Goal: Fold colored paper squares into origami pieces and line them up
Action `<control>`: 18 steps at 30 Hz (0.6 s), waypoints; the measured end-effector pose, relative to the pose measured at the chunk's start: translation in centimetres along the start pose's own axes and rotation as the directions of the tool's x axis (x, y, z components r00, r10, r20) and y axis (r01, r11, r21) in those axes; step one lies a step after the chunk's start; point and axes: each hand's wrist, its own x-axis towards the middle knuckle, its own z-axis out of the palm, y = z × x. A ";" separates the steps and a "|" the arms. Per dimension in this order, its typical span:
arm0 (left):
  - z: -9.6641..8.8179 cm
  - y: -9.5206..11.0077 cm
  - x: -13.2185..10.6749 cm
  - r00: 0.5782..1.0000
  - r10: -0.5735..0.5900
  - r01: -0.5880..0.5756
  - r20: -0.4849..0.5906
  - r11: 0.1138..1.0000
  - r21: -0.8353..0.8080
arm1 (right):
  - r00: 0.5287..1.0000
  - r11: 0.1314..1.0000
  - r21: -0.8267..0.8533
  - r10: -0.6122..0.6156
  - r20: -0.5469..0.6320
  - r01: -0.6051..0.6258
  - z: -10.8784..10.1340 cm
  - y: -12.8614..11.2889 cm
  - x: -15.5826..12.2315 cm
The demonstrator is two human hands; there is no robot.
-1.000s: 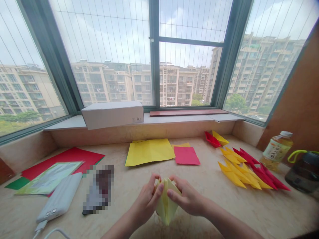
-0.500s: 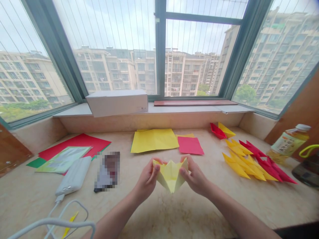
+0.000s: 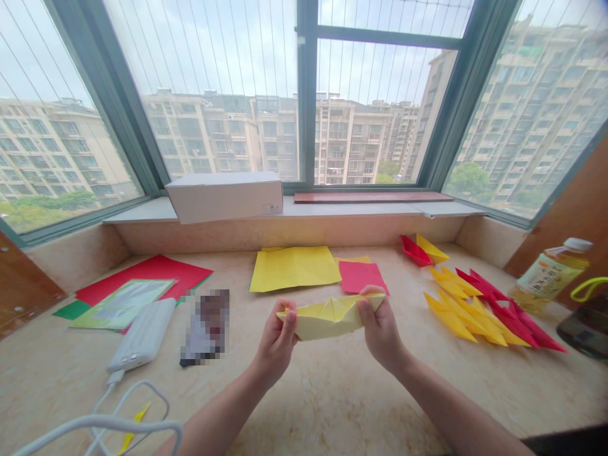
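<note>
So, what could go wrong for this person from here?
The folded yellow paper boat is pinched at both ends by the left hand and right hand, so pulling harder could tear or crease it. The right hand's fingers are also close to the red paper square and might nudge it.

Two hands, the left and the right, share one folded yellow paper boat. Nearby lie one red paper square, one large yellow paper sheet, one white cardboard box, one power bank and one plastic drink bottle.
</note>
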 end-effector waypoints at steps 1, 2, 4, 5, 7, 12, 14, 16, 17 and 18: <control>-0.1 0.1 0.0 1.000 -0.006 0.006 0.005 1.000 0.005 | 1.000 1.000 0.016 0.012 -0.014 -0.011 0.1 -0.1 0.0; -0.2 0.2 -0.1 1.000 -0.017 0.017 0.019 1.000 0.020 | 1.000 1.000 0.022 0.017 -0.021 -0.016 0.1 -0.1 0.1; -0.5 0.7 0.0 0.996 -0.054 0.047 0.076 0.995 0.091 | 0.999 1.000 0.011 0.011 -0.038 -0.011 -0.1 0.0 0.4; -0.6 1.1 0.0 0.990 -0.074 0.056 0.117 0.988 0.144 | 0.999 1.000 -0.001 0.006 -0.041 -0.006 -0.4 0.2 0.5; -0.7 1.9 0.2 0.970 -0.110 0.048 0.215 0.961 0.271 | 1.000 1.000 -0.020 -0.003 -0.023 0.003 -0.9 0.7 0.9; -0.3 3.1 0.2 0.874 -0.164 -0.135 0.458 0.822 0.553 | 0.987 0.985 -0.152 -0.063 0.147 0.085 -2.1 1.5 1.2; 0.1 3.0 0.1 0.863 -0.174 -0.195 0.475 0.752 0.630 | 0.968 0.966 -0.211 -0.102 0.229 0.152 -1.9 1.4 0.7; 0.4 2.7 -0.1 0.881 -0.188 -0.201 0.433 0.681 0.704 | 0.943 0.947 -0.238 -0.138 0.304 0.215 -1.4 1.2 0.1; 0.6 2.4 -0.1 0.896 -0.188 -0.191 0.403 0.657 0.730 | 0.933 0.942 -0.241 -0.146 0.328 0.233 -1.1 1.1 -0.2; 0.7 2.2 -0.2 0.907 -0.186 -0.176 0.378 0.649 0.740 | 0.931 0.943 -0.237 -0.145 0.335 0.233 -0.8 1.0 -0.5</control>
